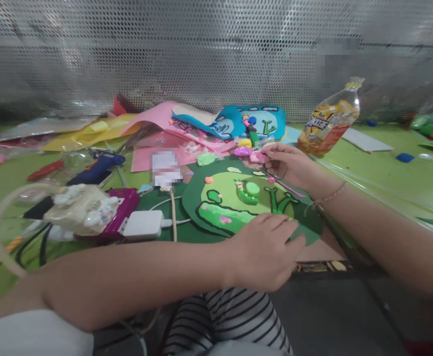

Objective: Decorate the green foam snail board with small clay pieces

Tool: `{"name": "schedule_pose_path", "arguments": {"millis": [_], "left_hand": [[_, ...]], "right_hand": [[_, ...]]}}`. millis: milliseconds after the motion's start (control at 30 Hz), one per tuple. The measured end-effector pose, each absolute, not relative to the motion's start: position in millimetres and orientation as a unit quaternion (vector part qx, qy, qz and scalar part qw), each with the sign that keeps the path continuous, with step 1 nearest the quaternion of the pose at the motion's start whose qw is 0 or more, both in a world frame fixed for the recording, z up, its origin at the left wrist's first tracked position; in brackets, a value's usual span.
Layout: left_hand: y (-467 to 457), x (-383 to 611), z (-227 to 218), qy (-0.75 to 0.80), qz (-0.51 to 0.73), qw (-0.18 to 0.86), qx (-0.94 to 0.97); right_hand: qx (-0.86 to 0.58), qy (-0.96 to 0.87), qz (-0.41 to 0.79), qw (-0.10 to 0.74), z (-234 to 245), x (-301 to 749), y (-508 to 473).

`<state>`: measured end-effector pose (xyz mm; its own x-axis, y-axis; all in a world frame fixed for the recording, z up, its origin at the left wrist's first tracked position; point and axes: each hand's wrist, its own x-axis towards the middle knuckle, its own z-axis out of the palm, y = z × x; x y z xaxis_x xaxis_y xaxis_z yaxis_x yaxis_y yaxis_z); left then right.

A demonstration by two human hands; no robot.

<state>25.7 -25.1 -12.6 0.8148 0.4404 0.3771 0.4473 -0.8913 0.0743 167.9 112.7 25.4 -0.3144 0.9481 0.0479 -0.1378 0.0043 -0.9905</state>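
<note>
A dark green paper cutout (196,202) lies on the table before me. On its light green middle are a clay snail (248,193), a green strip with pink spots and a forked green plant (275,200). My left hand (266,252) rests over the cutout's lower right edge, fingers spread, their tips on the paper. Beyond it, my right hand (288,165) has thumb and forefinger closed on a lump of pink clay (258,156). A thin pink stick (288,187) slants out beneath that hand; whether the hand grips it is unclear. Purple clay (242,151) sits beside the pink lump.
A tilted bottle (329,121) stands at the back right. Blue paper crafts (264,123) and pink sheets (149,159) lie behind. To the left are a blue glue gun (99,165), a white charger (142,224) with cables and a decorated box (84,210). A perforated metal panel (201,59) closes the back.
</note>
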Motion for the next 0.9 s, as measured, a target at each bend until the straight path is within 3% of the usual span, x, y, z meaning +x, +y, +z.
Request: {"name": "schedule_pose_path", "arguments": {"millis": [167, 600, 900], "left_hand": [[-24, 25, -15, -0.241, -0.183, 0.003, -0.953], [-23, 25, -17, -0.238, -0.186, 0.004, -0.953], [-31, 25, -12, -0.306, -0.161, 0.068, -0.936]], "right_hand": [[-0.353, -0.547, 0.640, 0.409, 22, 170, 115], [-0.379, -0.583, 0.595, 0.402, 27, 165, 102], [-0.374, -0.575, 0.599, 0.414, 21, 164, 108]]}}
